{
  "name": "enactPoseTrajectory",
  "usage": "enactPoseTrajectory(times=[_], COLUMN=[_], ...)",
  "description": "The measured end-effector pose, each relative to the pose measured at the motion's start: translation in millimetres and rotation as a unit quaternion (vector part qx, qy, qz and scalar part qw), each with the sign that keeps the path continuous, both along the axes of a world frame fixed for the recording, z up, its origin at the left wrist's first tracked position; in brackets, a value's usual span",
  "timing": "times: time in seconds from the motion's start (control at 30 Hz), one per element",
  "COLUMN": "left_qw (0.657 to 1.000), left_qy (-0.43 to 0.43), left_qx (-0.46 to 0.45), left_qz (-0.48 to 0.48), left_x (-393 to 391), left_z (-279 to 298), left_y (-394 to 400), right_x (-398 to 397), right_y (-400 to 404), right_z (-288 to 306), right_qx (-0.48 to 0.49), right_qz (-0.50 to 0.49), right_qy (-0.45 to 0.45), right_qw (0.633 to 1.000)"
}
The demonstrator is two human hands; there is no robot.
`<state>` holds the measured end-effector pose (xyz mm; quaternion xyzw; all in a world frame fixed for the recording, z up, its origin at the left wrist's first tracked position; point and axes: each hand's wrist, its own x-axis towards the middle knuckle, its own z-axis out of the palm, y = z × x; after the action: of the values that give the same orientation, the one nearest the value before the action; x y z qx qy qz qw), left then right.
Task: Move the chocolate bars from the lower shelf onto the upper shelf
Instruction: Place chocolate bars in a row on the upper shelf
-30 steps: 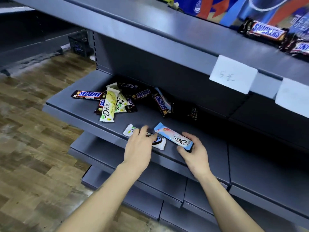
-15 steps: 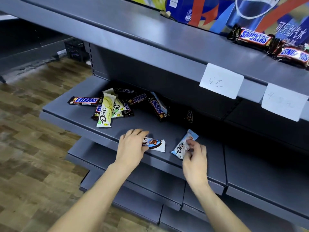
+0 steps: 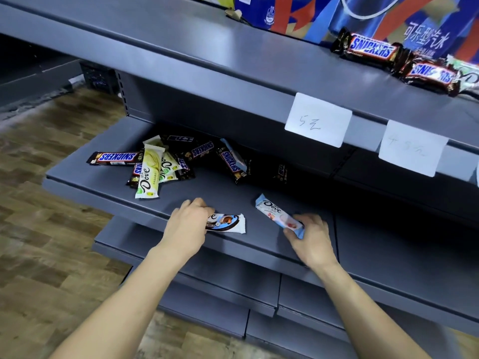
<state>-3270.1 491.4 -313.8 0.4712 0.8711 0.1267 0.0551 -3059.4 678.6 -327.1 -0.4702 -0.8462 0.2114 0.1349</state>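
A grey metal upper shelf (image 3: 197, 60) runs across the top of the head view from 10 o'clock to 3 o'clock, and below it the lower shelf (image 3: 108, 141) stretches from 9 o'clock toward 4 o'clock over a wood-pattern floor (image 3: 49, 255). At 1 o'clock on the upper shelf stands a blue and red printed carton (image 3: 324, 16), with two Snickers bars (image 3: 373, 49) lying just in front of it toward 2 o'clock. Two white paper labels (image 3: 318, 119) with handwriting hang from the upper shelf's front edge at about 2 o'clock. On the lower shelf, at 10 o'clock from the frame centre, lies a loose heap of chocolate bars (image 3: 166, 161), Snickers and pale yellow Dove wrappers overlapping one another. Near the shelf's front edge, at 6 o'clock from centre, the left hand (image 3: 188, 224) has its fingers curled over one end of a white and dark Dove bar (image 3: 228, 223) that lies flat on the shelf. At 5 o'clock the right hand (image 3: 311, 237) pinches the near end of a light blue Dove bar (image 3: 278, 215), whose far end points toward 11 o'clock; whether that end is off the shelf cannot be told.
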Motion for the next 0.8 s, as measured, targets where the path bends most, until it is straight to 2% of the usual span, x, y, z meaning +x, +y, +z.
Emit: enactPoseTrajectory(times=[0.27,0.47,0.8], left_qw=[0.996,0.987,0.964], left_qy=[-0.022,-0.016,0.043], left_qx=[0.041,0.099,0.159], left_qz=[-0.073,-0.122,-0.208], left_x=[41,86,180], left_z=[4,16,73], left_y=[3,-10,-30], right_x=[21,48,155], right_y=[-19,-38,-61], right_z=[7,26,92], right_qx=[0.000,0.004,0.030], right_qz=[-0.014,0.072,0.124], right_qy=[0.048,0.076,0.115], right_qw=[0.999,0.994,0.985])
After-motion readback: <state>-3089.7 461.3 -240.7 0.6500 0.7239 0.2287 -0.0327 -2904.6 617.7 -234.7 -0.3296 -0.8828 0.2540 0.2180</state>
